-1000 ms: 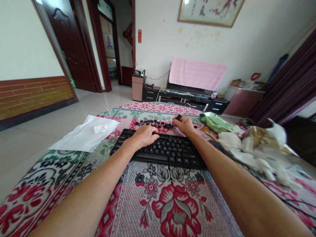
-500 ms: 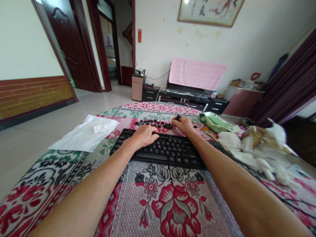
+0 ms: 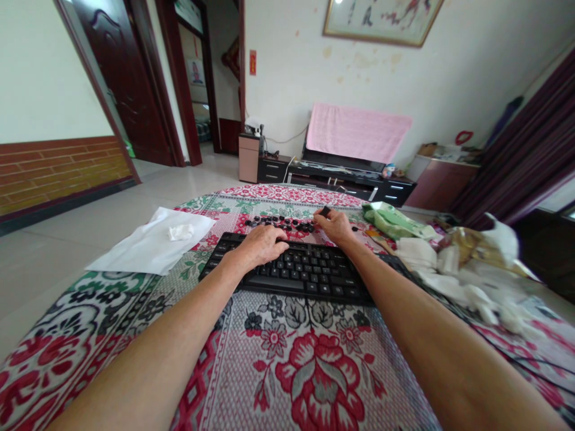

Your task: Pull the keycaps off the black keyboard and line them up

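Both forearms enter from the lower corners, cut off by the frame, and stretch forward over the patterned tablecloth (image 3: pixel 323 383). The left forearm (image 3: pixel 157 341) slants up to the right; its hand, the left hand (image 3: pixel 263 246), lies palm down on the upper left of the black computer keyboard (image 3: pixel 309 275), knuckles raised and fingers bent. The fingertips are partly hidden, so whether it grasps anything cannot be told. The keyboard lies flat on the tablecloth, crosswise before the person.

The right forearm (image 3: pixel 431 323) crosses over the keyboard's right part and covers some keys. The right hand (image 3: pixel 335 227) is beyond the far edge, pinching a small black piece (image 3: pixel 324 211) in its fingertips; the piece is too small to identify surely. Loose black keycaps (image 3: pixel 281 222) lie scattered between and beyond the hands, their markings unreadable. The left hand covers several keys.
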Motion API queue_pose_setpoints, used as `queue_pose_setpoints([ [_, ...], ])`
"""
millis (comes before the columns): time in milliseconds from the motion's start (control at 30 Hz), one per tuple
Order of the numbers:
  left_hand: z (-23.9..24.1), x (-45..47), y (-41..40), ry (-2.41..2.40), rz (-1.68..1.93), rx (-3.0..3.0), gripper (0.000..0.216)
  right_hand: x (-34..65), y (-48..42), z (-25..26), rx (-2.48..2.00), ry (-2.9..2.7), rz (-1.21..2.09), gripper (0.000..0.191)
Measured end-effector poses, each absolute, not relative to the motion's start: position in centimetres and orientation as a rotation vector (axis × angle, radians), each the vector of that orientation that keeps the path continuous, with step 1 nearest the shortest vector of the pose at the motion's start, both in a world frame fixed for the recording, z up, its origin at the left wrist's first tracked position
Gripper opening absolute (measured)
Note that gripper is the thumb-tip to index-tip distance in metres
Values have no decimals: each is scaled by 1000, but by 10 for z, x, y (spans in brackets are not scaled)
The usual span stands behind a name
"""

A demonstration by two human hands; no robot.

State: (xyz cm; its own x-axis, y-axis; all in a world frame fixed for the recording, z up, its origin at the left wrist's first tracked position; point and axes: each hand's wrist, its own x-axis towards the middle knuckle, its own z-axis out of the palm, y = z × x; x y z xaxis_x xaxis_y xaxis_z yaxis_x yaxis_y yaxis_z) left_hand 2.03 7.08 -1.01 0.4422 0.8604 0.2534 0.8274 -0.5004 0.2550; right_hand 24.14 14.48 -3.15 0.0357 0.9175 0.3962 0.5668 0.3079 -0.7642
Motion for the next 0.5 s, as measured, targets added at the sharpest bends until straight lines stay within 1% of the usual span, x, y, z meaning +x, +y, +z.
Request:
queue_pose_setpoints([
  [100, -11, 20, 71, 1519, 543, 2588, 28, 242, 146, -33, -1372, -1646, 432, 21],
  [300, -12, 20, 72, 1522, 532, 2609, 29, 242, 150, -37, -1359, -1618, 493, 21],
  [500, -11, 21, 70, 1527, 535, 2624, 28, 242, 149, -36, -1368, -1646, 403, 22],
])
